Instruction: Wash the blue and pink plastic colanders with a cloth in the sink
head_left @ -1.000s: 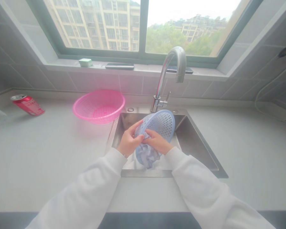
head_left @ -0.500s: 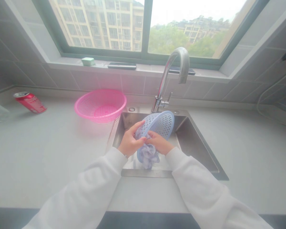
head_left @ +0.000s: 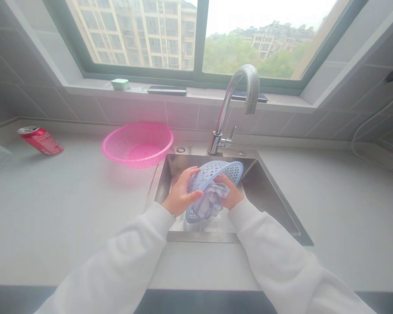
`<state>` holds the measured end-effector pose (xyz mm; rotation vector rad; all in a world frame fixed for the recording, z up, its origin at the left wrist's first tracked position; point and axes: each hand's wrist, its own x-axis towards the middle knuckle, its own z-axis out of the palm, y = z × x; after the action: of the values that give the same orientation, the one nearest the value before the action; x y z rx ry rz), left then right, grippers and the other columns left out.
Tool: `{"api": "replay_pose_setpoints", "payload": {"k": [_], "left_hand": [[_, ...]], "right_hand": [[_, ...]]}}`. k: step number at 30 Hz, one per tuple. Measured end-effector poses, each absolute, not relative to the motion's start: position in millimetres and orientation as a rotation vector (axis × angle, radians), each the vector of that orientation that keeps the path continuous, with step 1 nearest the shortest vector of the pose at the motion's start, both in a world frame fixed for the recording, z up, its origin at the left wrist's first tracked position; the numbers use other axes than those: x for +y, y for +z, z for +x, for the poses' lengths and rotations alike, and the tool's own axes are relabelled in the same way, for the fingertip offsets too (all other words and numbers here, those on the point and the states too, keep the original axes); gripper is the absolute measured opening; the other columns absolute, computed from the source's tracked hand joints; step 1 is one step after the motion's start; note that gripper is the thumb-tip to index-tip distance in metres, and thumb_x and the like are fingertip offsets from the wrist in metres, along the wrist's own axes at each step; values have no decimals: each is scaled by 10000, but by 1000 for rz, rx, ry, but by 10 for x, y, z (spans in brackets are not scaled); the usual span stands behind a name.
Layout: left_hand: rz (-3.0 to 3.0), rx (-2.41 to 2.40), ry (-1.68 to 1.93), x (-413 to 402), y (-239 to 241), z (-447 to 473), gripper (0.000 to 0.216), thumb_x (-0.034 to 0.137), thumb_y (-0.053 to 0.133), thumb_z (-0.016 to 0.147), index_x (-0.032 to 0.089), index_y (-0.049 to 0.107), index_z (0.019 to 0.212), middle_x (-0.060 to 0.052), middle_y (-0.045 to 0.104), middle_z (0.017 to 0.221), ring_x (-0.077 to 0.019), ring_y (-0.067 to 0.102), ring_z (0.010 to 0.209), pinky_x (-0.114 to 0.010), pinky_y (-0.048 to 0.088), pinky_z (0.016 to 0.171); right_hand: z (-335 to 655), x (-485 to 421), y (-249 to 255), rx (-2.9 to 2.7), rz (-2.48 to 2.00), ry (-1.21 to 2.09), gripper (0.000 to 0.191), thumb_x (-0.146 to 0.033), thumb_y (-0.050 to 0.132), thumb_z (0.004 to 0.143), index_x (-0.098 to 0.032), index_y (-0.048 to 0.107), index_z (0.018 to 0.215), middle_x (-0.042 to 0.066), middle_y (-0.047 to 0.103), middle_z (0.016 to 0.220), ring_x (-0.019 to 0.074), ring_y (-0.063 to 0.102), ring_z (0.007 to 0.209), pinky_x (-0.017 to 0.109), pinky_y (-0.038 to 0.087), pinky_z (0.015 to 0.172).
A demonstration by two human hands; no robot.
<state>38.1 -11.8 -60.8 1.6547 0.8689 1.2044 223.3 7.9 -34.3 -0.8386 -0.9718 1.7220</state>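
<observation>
Your left hand [head_left: 180, 194] is clenched on the left side of a pale blue perforated plastic basket [head_left: 224, 170], wrapping around its rim, and your right hand [head_left: 232, 195] grips the basket's right side, its fingers pushed in against a crumpled pale blue cloth [head_left: 209, 198]. The cloth sits in the hollow of the basket, directly between your hands, touching both the basket and your right fingers. The basket is tilted steeply, its rim rising toward 2 o'clock and dropping toward 7 o'clock, and it is held inside a stainless steel sink [head_left: 199, 237]; you cannot tell whether its low edge touches the sink floor. White sleeves [head_left: 140, 248] cover both forearms. From your hands, a chrome faucet [head_left: 222, 117] stands at 12 o'clock behind the sink. A pink plastic basket [head_left: 137, 131] sits on the white countertop [head_left: 68, 218] at 10 o'clock, with a red drink can [head_left: 41, 141] lying on its side farther along. A green sponge [head_left: 120, 84] rests on the window sill [head_left: 85, 88] at 11 o'clock.
</observation>
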Motion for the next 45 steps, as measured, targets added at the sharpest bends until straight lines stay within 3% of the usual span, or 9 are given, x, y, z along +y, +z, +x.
{"api": "replay_pose_setpoints", "payload": {"k": [6,10,16,21,27,32,37,42,45], "left_hand": [[1718,835,1108,-130,-613,366,1001,587,794,740,305,308,1568,-135,235,1661,-399,235,1539,-584,186,1262],[1678,896,1058,-164,-608,430,1020,480,862,693,324,347,1560,-126,297,1648,-385,296,1517,-576,240,1248],[1580,924,1166,-148,-549,430,949,457,840,691,230,441,1521,-163,480,1551,-384,521,1366,-520,466,1104],[1621,1020,1154,-145,-495,375,800,384,797,740,193,533,1471,-139,589,1476,-349,579,1322,-498,451,1136],[1601,938,1097,-164,-474,388,840,383,838,698,217,548,1468,-124,572,1501,-348,560,1353,-493,448,1152],[1577,918,1100,-166,-484,423,896,405,853,693,221,508,1499,-140,551,1517,-360,533,1376,-542,400,1183],[1550,931,1160,-147,-507,414,915,436,853,671,191,516,1486,-150,557,1507,-375,554,1350,-525,434,1156],[1583,970,1176,-154,-515,385,856,391,827,694,194,531,1473,-142,567,1500,-368,559,1346,-505,446,1147],[1652,961,1124,-171,-493,385,837,399,830,701,211,544,1466,-125,563,1508,-366,537,1370,-499,425,1168]], "right_hand": [[2354,173,-316,-840,-838,1730,350,-564,756,662,-278,663,843,41,748,819,323,708,997,473,596,866],[2353,172,-295,-860,-824,1742,387,-622,710,694,-258,679,822,68,752,828,342,698,1035,495,591,866],[2177,48,-345,-1257,-838,1783,388,-332,817,645,-239,723,1010,43,772,966,274,714,980,416,565,895],[2147,-8,-365,-1664,-933,1676,290,-300,801,699,-205,759,969,45,771,990,268,692,1034,430,516,987],[2295,120,-382,-1138,-822,1628,282,-405,777,717,-249,695,938,10,744,830,252,721,910,398,589,844],[2341,199,-336,-949,-841,1634,341,-603,665,787,-283,679,905,26,737,809,280,716,959,439,611,835],[2182,71,-333,-1152,-862,1691,308,-413,806,696,-270,717,953,29,758,890,262,714,934,406,586,865],[2151,37,-388,-1646,-930,1651,224,-275,775,680,-200,763,891,48,769,923,269,698,961,442,521,970],[2203,47,-405,-1674,-957,1586,224,-273,784,681,-197,761,891,52,769,943,287,691,1005,468,506,1001]]}}
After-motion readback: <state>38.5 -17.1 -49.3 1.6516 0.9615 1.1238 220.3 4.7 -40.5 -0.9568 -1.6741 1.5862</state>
